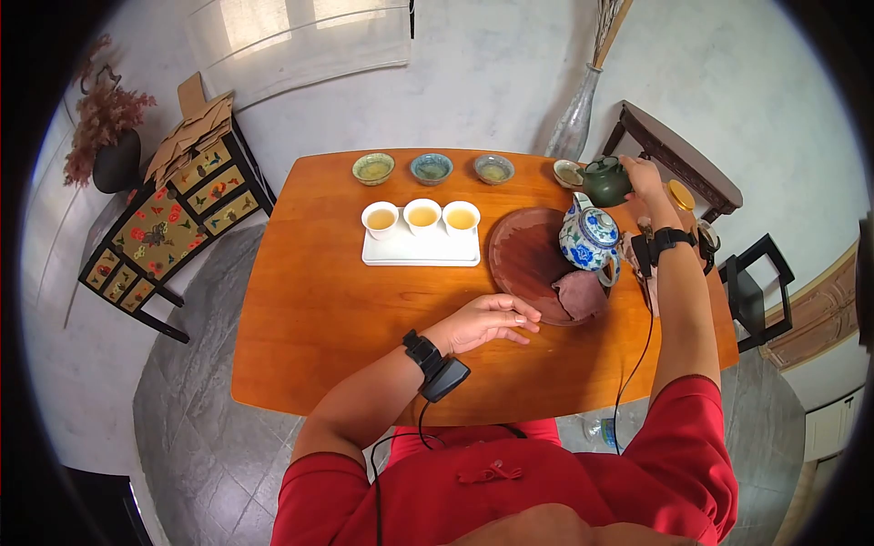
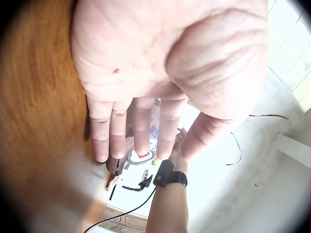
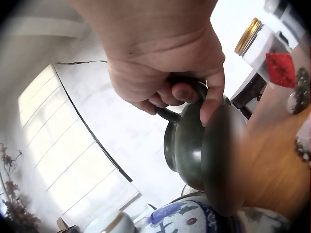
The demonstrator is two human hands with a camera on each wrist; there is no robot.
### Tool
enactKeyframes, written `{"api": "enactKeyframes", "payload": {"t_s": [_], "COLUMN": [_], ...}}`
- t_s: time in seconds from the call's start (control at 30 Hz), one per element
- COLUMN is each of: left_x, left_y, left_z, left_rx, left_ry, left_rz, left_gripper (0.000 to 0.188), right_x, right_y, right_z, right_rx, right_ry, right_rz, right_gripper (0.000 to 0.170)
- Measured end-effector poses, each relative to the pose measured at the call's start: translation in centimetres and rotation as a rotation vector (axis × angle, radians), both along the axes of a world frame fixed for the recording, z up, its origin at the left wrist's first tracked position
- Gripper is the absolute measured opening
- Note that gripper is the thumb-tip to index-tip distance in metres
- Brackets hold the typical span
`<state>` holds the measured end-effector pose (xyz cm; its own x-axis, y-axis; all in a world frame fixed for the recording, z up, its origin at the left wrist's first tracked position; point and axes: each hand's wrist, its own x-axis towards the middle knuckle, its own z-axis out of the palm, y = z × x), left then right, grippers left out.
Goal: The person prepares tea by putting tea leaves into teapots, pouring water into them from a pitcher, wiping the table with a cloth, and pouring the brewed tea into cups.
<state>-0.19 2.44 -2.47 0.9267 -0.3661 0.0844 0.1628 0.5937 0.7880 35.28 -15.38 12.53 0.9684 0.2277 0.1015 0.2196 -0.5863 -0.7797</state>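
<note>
My right hand (image 1: 645,179) grips a dark green teapot (image 1: 607,182) by its handle, at the back right of the table. In the right wrist view the fingers curl round the handle of the teapot (image 3: 189,150), and its body looks tilted. Right beside its spout side stands a small pale bowl (image 1: 566,174). My left hand (image 1: 481,324) is held over the table with its fingers loosely extended and nothing in it. A round brown tray (image 1: 519,264) lies just beyond its fingertips, bearing a blue-and-white teapot (image 1: 587,235) and a folded brownish cloth (image 1: 580,296).
A white tray (image 1: 421,254) holds three white cups (image 1: 423,216) of golden tea. Three patterned bowls (image 1: 431,168) stand along the back edge of the table (image 1: 364,337). At the right is a gold-lidded jar (image 3: 265,48). A cable (image 1: 640,364) hangs from the right wrist.
</note>
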Motion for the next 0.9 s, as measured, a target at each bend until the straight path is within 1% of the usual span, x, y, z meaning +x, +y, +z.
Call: {"api": "enactKeyframes", "payload": {"t_s": [0.07, 0.13, 0.27, 0.33, 0.37, 0.43, 0.47, 0.53, 0.57, 0.63, 0.67, 0.73, 0.77, 0.83, 0.87, 0.9], "left_x": [0.0, 0.0, 0.0, 0.0, 0.0, 0.0, 0.0, 0.0, 0.0, 0.0, 0.0, 0.0, -0.1, -0.2, -0.1, 0.0], "left_y": [0.0, 0.0, 0.0, 0.0, 0.0, 0.0, 0.0, 0.0, 0.0, 0.0, 0.0, 0.0, -0.1, 0.0, 0.1, 0.2], "left_z": [-0.1, -0.1, -0.1, -0.1, -0.1, 0.0, -0.1, -0.1, -0.1, 0.0, 0.1, 0.1, 0.1, 0.1, -0.1, -0.5], "left_rx": [0.01, 0.011, 0.001, 0.007, 0.006, 0.002, 0.003, 0.008, 0.009, 0.014, 0.016, 0.012, 0.012, 0.042, 0.044, 0.054], "left_ry": [-0.008, 0.004, 0.003, -0.002, -0.001, 0.008, 0.008, 0.006, 0.006, 0.011, 0.014, 0.015, 0.019, 0.046, 0.048, 0.019], "left_rz": [0.0, -0.002, -0.007, -0.002, -0.002, 0.0, -0.001, 0.003, 0.001, 0.001, -0.003, -0.002, -0.005, 0.011, 0.009, -0.012], "left_gripper": [0.025, 0.025, 0.025, 0.024, 0.024, 0.024, 0.024, 0.024, 0.024, 0.024, 0.024, 0.024, 0.024, 0.017, 0.017, 0.013], "right_x": [-0.2, -0.2, 0.0, -0.4, -0.6, -0.6, -0.7, -1.5, -1.8, -2.6, -3.0, -5.0, -6.2, -9.2, -10.0, -11.4], "right_y": [0.0, -0.1, -0.5, -0.7, -0.8, -1.4, -1.7, -2.1, -2.3, -2.8, -3.1, -3.3, -3.4, -3.7, -4.0, -4.2], "right_z": [-0.2, -0.4, -0.8, -0.8, -0.8, -1.2, -1.4, -1.6, -1.5, -0.9, -0.6, 1.2, 2.0, 3.1, 3.0, 3.0], "right_rx": [0.001, 0.084, 0.053, 0.134, 0.133, 0.382, 0.382, 0.675, 0.676, 0.895, 0.897, 1.022, 1.023, 1.118, 1.139, 1.142], "right_ry": [-0.012, 0.006, 0.015, 0.026, 0.027, 0.143, 0.143, 0.202, 0.202, 0.143, 0.144, 0.154, 0.156, 0.155, 0.174, 0.174], "right_rz": [0.0, -0.02, -0.026, -0.041, -0.04, -0.077, -0.078, -0.027, -0.029, 0.099, 0.095, 0.13, 0.125, 0.247, 0.31, 0.306], "right_gripper": [0.045, 0.043, 0.043, 0.039, 0.039, 0.031, 0.031, 0.032, 0.032, 0.036, 0.036, 0.039, 0.039, 0.042, 0.042, 0.042]}}
